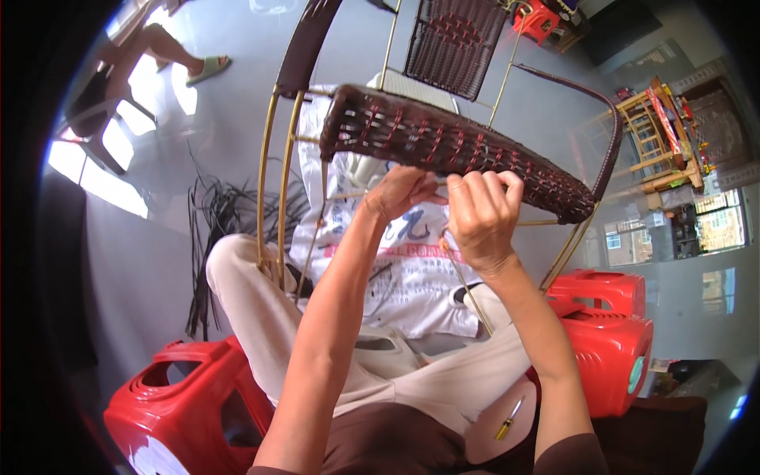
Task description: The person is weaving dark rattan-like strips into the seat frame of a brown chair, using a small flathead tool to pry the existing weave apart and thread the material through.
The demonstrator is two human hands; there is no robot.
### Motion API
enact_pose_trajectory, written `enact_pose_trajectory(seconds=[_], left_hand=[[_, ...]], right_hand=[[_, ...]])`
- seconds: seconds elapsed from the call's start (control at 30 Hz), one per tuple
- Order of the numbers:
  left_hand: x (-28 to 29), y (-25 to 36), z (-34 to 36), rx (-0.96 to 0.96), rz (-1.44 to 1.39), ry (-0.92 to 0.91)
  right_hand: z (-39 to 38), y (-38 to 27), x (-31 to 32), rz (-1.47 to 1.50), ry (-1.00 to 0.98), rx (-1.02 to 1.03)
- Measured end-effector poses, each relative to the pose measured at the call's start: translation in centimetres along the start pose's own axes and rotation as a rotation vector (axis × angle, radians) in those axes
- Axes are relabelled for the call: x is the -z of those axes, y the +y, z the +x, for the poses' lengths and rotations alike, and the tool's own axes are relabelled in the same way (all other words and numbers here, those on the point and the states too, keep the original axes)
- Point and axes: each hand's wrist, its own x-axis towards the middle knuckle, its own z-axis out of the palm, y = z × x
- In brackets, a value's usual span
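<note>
Both hands work at the near edge of a dark brown woven seat panel (pixel 459 150), which sits on a thin brass-coloured metal chair frame (pixel 273 182) tilted over the person's lap. The left hand (pixel 400 192) is closed, its fingers curled under the woven edge, and it seems to pinch a strand, although the strand itself is hidden by the fingers. The right hand (pixel 481 218) is also closed, with the fingers (pixel 495 186) hooked over the rim of the weave just beside the left hand, nearly touching it. I think the first risk is that the strand slips from the pinch while it is under tension; then the last row of weaving could become loose and uneven. A second risk is the frame: it rests only on the legs and on a white printed sack (pixel 396 269), so a strong pull may turn or slide it off the lap toward the red plastic stools (pixel 609 332) at the sides. The thin metal rods (pixel 467 289) run close to the wrists, and a sudden slip could scrape the skin. A yellow-handled screwdriver (pixel 509 418) lies loose on the right thigh; any shift of the legs may roll it to the floor. The bundle of dark loose strips (pixel 218 229) on the floor at the left could tangle with the feet.
</note>
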Motion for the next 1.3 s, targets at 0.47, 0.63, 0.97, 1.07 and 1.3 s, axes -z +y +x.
enact_pose_trajectory(seconds=[0.47,0.63,0.97,1.07,1.3], left_hand=[[3.1,0.6,2.5,0.011,0.081,-0.119],[2.5,0.8,1.8,0.023,0.097,-0.127],[-0.6,-2.3,-0.1,-0.130,-0.154,-0.063],[-1.7,-2.5,-1.3,-0.212,-0.224,-0.138],[-2.0,-1.9,-1.7,-0.234,-0.134,-0.215]], right_hand=[[-4.6,-1.5,1.8,0.458,0.249,-0.628],[-4.5,-1.1,1.2,0.444,0.190,-0.540],[-2.7,-0.6,3.0,1.058,-0.109,-0.705],[-2.6,-0.6,3.2,1.219,-0.053,-0.772],[-2.8,-0.1,2.9,1.132,0.068,-0.751]])
